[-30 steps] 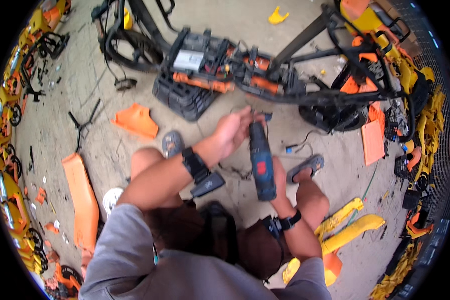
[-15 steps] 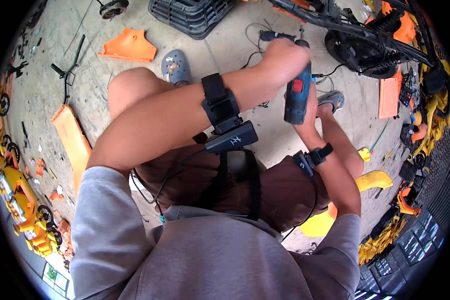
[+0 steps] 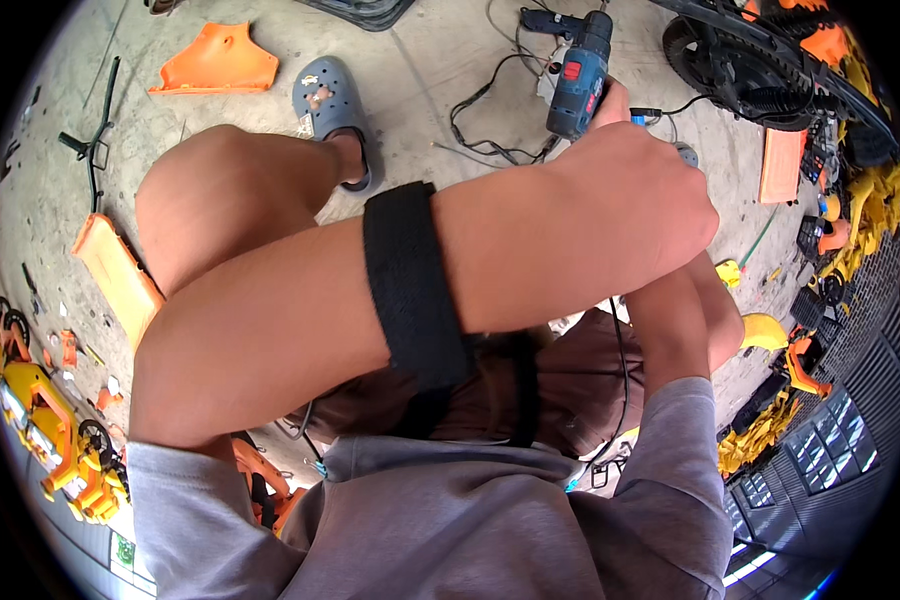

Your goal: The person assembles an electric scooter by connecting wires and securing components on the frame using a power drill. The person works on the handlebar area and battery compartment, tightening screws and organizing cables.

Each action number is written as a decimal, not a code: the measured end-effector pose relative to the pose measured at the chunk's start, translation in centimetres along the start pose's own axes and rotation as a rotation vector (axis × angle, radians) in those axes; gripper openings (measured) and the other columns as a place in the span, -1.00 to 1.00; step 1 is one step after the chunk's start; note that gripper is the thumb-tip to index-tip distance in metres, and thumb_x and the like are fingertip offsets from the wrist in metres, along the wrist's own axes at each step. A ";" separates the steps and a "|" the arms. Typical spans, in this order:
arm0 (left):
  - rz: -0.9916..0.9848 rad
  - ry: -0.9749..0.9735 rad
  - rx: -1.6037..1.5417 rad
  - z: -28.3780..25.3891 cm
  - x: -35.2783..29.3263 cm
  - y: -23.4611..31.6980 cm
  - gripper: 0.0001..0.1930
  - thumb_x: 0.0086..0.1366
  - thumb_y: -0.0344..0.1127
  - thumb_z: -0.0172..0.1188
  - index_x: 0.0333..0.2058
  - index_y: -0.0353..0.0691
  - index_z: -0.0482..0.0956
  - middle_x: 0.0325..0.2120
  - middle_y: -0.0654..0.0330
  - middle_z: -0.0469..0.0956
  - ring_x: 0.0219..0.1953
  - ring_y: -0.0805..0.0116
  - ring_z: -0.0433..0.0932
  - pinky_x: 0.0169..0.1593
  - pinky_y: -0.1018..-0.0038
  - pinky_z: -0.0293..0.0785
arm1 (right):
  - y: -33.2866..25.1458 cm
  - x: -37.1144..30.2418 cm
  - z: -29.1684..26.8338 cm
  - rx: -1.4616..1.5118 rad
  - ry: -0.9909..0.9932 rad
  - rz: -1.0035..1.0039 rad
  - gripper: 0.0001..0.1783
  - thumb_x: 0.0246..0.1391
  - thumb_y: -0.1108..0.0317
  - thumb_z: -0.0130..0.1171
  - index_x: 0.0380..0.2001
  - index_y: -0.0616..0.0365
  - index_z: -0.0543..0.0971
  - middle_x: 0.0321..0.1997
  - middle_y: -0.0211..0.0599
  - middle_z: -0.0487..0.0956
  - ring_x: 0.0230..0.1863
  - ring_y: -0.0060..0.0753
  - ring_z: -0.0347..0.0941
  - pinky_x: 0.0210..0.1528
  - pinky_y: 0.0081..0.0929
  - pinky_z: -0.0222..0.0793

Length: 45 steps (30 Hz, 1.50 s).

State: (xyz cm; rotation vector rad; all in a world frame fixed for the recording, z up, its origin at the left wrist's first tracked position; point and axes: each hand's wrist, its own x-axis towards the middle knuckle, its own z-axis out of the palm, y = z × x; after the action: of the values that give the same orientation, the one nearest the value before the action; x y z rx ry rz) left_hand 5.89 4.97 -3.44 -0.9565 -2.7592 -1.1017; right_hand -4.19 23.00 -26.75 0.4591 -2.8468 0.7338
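A blue and black cordless drill point(image 3: 578, 85) with a red switch on top points away from me at the upper middle. My right hand point(image 3: 613, 104) is wrapped round its grip, with only a few fingers showing. Across my body reaches my left forearm, and it covers part of the right forearm. My left hand point(image 3: 660, 195) is closed in a fist just nearer than the drill, apart from it. Its fingers face away, so what they hold, if anything, is hidden. Beside the drill's chuck lies a black handle-shaped part point(image 3: 550, 20) on the floor.
Black cables point(image 3: 470, 105) trail over the concrete left of the drill. At upper right stands a black frame with a wheel point(image 3: 715, 65). Orange panels point(image 3: 220, 60) and a black bent tube point(image 3: 95, 150) lie at left. Yellow and orange parts line both sides.
My left hand has drawn back from the drill's front toward me and to the right. The drill has moved farther away and slightly left, still in my right hand.
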 end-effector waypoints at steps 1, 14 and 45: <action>-0.021 -0.025 0.001 -0.3 0.0 0.0 -0.89 -0.02 -0.37 0.26 -0.45 -0.17 0.64 -0.50 0.16 0.62 -0.31 0.17 0.62 -0.22 0.22 0.44 | 0.8 0.2 0.4 -0.016 0.015 -0.011 -0.67 0.04 0.25 0.17 -0.13 0.13 0.47 -0.18 -0.11 0.52 -0.17 -0.12 0.46 -0.10 -0.26 0.36; 0.011 -0.096 -0.011 -1.5 -0.5 -0.4 -0.78 -0.20 -0.36 0.35 -0.52 -0.32 0.57 -0.63 0.19 0.55 -0.51 0.33 0.58 -0.49 0.48 0.43 | -0.3 2.5 -0.9 -0.109 -0.052 -0.043 -0.53 -0.07 0.29 0.30 -0.05 0.14 0.46 -0.12 0.00 0.54 -0.11 0.16 0.48 -0.08 -0.08 0.36; -0.173 -0.223 -0.018 1.0 0.3 0.4 -0.94 -0.04 -0.36 0.28 -0.54 -0.18 0.63 -0.56 0.23 0.59 -0.44 0.29 0.62 -0.37 0.36 0.41 | 0.0 3.8 -1.7 -0.224 -0.135 -0.084 -0.66 -0.05 0.27 0.23 -0.25 0.18 0.39 -0.39 0.05 0.55 -0.36 0.24 0.49 -0.32 0.03 0.35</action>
State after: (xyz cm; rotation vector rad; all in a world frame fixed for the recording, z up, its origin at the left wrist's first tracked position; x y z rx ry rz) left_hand 6.10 5.95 -3.86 -0.9083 -3.0671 -1.1058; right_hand -7.59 22.87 -24.34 0.6093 -2.9652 0.3768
